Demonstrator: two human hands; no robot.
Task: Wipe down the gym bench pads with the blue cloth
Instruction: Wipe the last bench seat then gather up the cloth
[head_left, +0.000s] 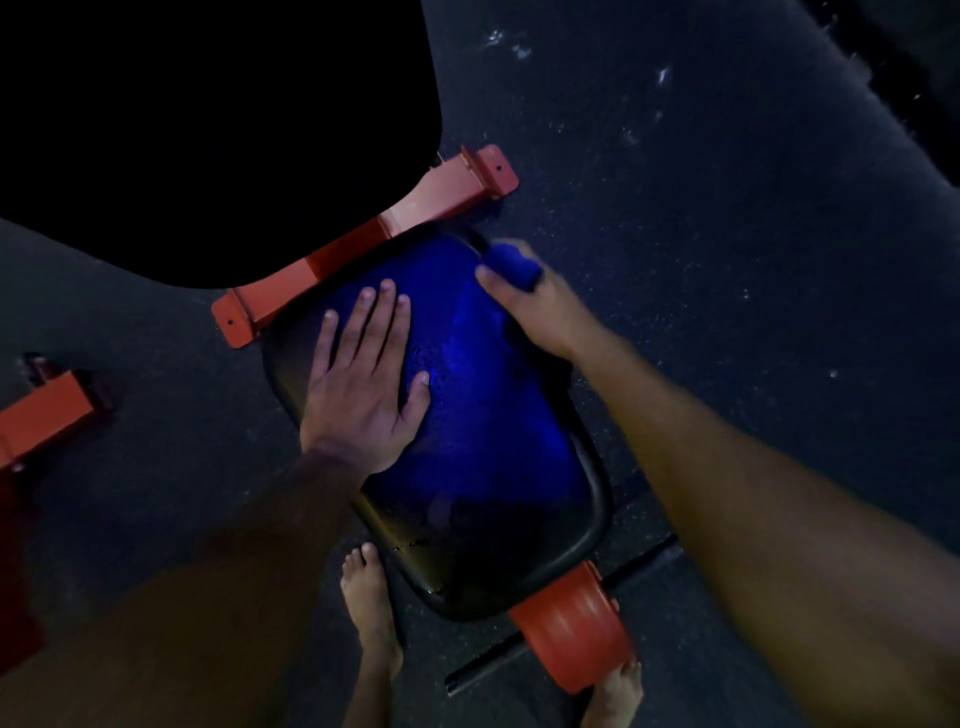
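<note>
1. Head view looks straight down on the seat pad (467, 467) of a gym bench, pretty dim lighting, with a blue sheen across the middle of the pad.
2. Left hand (363, 384) is flat on the pad, palm down, fingers spread out, not gripping anything. It sits on the left half, toward the far end.
3. Right hand (530, 306) is curled around the blue cloth (511, 265), which is bunched up and sticking out past the fingers. That's at the far right corner of the pad, cloth right at the pad's edge; can't tell if it's actually pressed onto it.
4. The two hands are apart, with bare pad between them.
5. Past the far end of the pad there's an orange frame bar (363, 244) lying crosswise on the floor (727, 260), and another orange piece (47, 415) off at the left edge.
6. At the near end, an orange roller (571, 629) sits on a dark bar (483, 670), just beside the pad's corner.
7. Bare feet are on the dark speckled floor: the left foot (369, 608) next to the pad's near left edge, the right foot (615, 696) partly hidden behind the roller.
8. Top left is a big black blob, can't make out anything there.
</note>
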